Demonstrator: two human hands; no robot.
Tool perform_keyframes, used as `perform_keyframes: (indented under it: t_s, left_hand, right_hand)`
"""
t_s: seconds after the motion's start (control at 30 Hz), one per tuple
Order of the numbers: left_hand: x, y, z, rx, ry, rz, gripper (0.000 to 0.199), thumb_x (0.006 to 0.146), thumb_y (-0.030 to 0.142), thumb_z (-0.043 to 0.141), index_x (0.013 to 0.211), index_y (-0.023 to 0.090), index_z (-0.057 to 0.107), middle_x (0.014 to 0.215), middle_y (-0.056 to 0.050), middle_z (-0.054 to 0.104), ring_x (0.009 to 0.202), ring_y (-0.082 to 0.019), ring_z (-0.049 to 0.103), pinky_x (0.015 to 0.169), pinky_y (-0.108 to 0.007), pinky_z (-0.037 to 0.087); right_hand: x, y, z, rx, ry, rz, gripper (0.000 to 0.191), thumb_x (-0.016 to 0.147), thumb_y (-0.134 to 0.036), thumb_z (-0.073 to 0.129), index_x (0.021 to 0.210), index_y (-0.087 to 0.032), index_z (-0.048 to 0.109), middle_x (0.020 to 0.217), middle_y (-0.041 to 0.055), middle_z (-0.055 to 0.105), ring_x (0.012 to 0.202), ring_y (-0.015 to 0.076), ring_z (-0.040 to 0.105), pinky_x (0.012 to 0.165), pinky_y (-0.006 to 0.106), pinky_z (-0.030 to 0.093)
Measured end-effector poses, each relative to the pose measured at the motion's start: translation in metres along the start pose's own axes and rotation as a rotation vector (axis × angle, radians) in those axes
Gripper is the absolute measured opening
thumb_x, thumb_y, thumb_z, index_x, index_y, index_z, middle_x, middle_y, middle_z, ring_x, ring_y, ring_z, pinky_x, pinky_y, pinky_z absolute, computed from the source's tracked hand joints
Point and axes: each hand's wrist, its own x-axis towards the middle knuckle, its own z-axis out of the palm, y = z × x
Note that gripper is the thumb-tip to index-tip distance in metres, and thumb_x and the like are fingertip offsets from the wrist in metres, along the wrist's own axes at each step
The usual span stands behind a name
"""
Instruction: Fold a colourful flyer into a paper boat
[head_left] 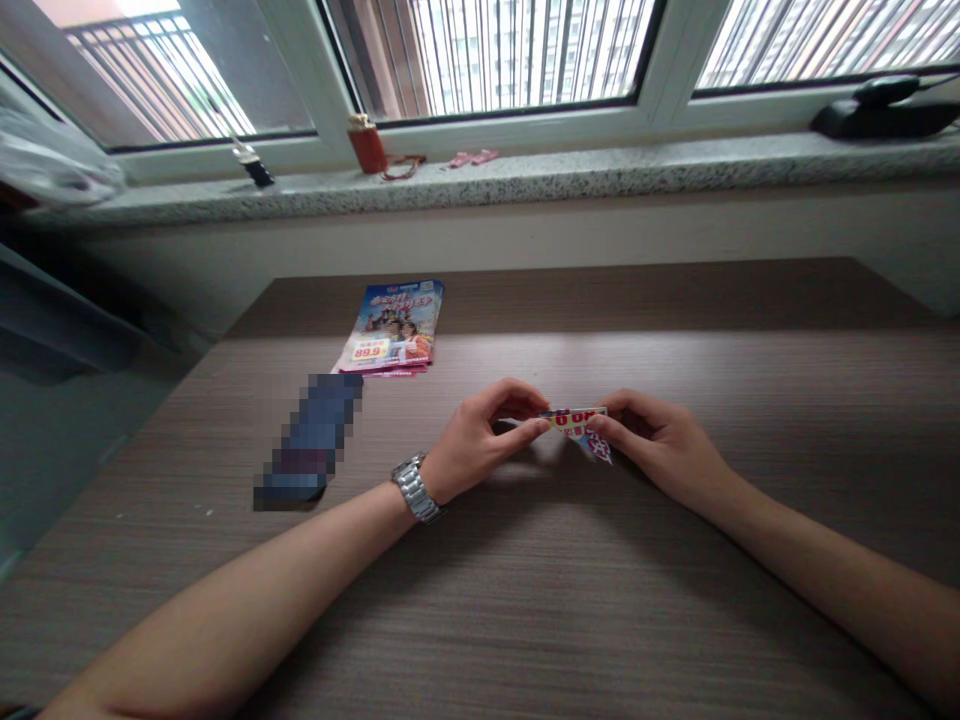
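A folded strip of printed paper (576,424) is held in the air or very close to the tabletop (525,610); which of the two cannot be determined. It is located near the tabletop's centre, slightly toward the right. A yellow face with red numerals is shown, and a triangular flap hangs from the right end toward the near edge.

The left end is pinched by the left hand (484,442), with the thumb and curled fingers partly closed on the paper. The right end is pinched in the same manner by the right hand (649,440). A steel link wristwatch (415,488) is worn on the left wrist.

A stack of glossy flyers (390,326) is placed toward the far edge of the tabletop, beyond the left hand. Just nearer the left edge, an object (309,440) is pixelated and cannot be identified.

Beyond the far edge, a speckled stone windowsill (570,180) carries a red container (367,145), a small pink item (474,158) and a black object (885,115). A clear plastic bag (52,160) is seen at its left end.
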Motion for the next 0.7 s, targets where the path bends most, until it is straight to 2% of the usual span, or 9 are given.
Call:
perform_keyframes:
  t_s: [0.2, 0.47, 0.7]
  left_hand:
    - [-0.0017, 0.0001, 0.0002, 0.191, 0.020, 0.113, 0.013, 0.093, 0.028, 0.065, 0.098, 0.016, 0.063, 0.102, -0.007, 0.065, 0.091, -0.014, 0.063, 0.082, -0.027, 0.057]
    - [0.0001, 0.0028, -0.0035, 0.450, 0.034, 0.242, 0.001, 0.093, 0.016, 0.063, 0.092, 0.016, 0.064, 0.090, -0.003, 0.064, 0.083, -0.012, 0.061, 0.077, -0.023, 0.051]
    - [0.0007, 0.0018, -0.0046, 0.541, -0.002, 0.289, 0.005, 0.095, 0.017, 0.060, 0.094, 0.017, 0.065, 0.092, -0.003, 0.066, 0.081, -0.011, 0.062, 0.076, -0.023, 0.050]
  right_hand:
    - [-0.0002, -0.0009, -0.0015, -0.047, 0.015, -0.008, 0.030, 0.088, -0.053, 0.064, 0.087, -0.024, 0.067, 0.072, 0.0016, 0.067, 0.065, 0.0188, 0.060, 0.059, 0.031, 0.047]
    - [-0.0009, 0.0026, -0.0037, -0.106, -0.010, -0.039, 0.029, 0.090, -0.052, 0.062, 0.090, -0.024, 0.068, 0.075, 0.0013, 0.067, 0.068, 0.0187, 0.059, 0.061, 0.031, 0.045]
    - [-0.0017, 0.0019, -0.0047, -0.165, -0.013, -0.075, 0.030, 0.091, -0.053, 0.060, 0.092, -0.024, 0.069, 0.076, 0.0026, 0.068, 0.069, 0.0193, 0.059, 0.063, 0.032, 0.046]
